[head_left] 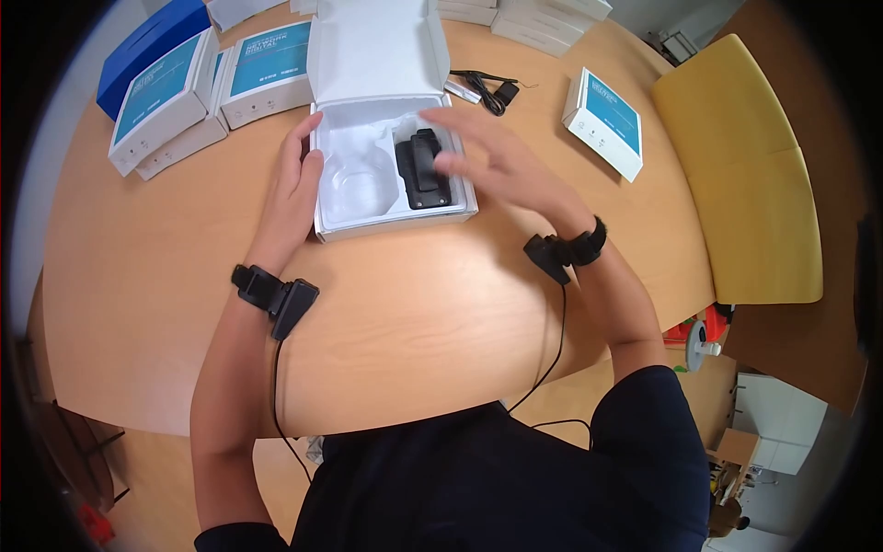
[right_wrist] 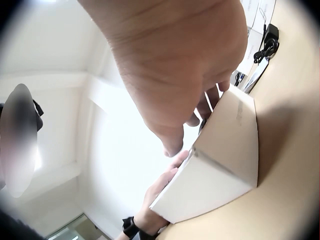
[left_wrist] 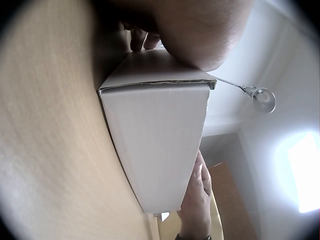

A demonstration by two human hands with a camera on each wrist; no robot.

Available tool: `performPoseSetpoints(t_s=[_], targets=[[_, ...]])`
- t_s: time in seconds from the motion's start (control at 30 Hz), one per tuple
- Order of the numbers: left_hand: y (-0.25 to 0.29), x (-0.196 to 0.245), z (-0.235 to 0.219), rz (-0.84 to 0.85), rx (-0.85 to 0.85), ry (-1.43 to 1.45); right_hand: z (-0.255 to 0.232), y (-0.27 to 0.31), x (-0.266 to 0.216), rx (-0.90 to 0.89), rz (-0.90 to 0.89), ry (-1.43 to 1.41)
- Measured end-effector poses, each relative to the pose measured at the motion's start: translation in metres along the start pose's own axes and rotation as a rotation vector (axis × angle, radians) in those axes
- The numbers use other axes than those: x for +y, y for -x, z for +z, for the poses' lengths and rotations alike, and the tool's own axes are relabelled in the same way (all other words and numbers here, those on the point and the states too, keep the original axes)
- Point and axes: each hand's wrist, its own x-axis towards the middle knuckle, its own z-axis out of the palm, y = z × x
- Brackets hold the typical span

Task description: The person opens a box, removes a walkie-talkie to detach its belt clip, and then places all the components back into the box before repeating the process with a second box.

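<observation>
An open white box stands on the table with its lid raised at the back. In its right compartment lies a black device with a clip-like strip. Clear plastic shows in the left part of the box. My left hand rests against the left wall, fingertips at the rim. Over the right side hovers my right hand, slightly blurred, fingers extended and thumb close beside the device. In the right wrist view its fingers reach over the box wall.
White boxes with teal labels stand back left beside a blue box. Behind the right hand lies a coiled black cable with an adapter. Another labelled box sits at the right, near a yellow chair. More white boxes are stacked behind.
</observation>
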Motion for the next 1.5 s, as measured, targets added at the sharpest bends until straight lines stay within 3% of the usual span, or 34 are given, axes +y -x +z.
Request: performPoseSetpoints(t_s=[0.1,0.17,0.27,0.4,0.57,0.77,0.87,1.07,1.17,1.3,1.43,1.5], targets=[[0.002,-0.001,0.001,0.021,0.008,-0.006,-0.028,-0.006,0.037,0.183,0.226,0.023],[0.002,-0.001,0.001,0.044,0.013,-0.013,-0.049,-0.007,0.083,0.297,0.232,0.179],[-0.001,-0.009,0.0,0.059,0.016,-0.012,-0.065,-0.01,0.117,0.314,0.344,0.29],[0.0,-0.007,0.0,0.036,0.009,-0.006,-0.055,-0.015,0.128,0.214,0.28,0.285],[0.001,-0.004,-0.001,0.016,0.003,-0.012,-0.036,-0.021,0.12,0.149,0.19,0.492],[0.002,-0.001,0.0,0.061,0.02,-0.026,-0.023,-0.019,0.094,0.122,0.261,0.542],[0.0,-0.008,0.0,0.072,0.016,0.004,-0.021,-0.016,0.094,0.14,0.379,0.346],[0.0,-0.012,0.0,0.096,0.037,-0.052,-0.026,-0.016,0.097,0.111,0.46,0.372],[0.0,-0.014,0.0,0.069,0.036,-0.044,-0.042,-0.022,0.087,0.238,0.525,0.263],[0.002,-0.007,0.0,0.053,0.038,-0.068,-0.054,-0.034,0.075,0.422,0.309,0.084],[0.001,-0.011,0.0,0.085,0.045,-0.079,-0.029,-0.051,0.003,0.261,0.181,-0.061],[0.0,-0.011,0.0,0.104,0.05,-0.082,-0.015,-0.059,-0.02,0.178,0.099,0.031]])
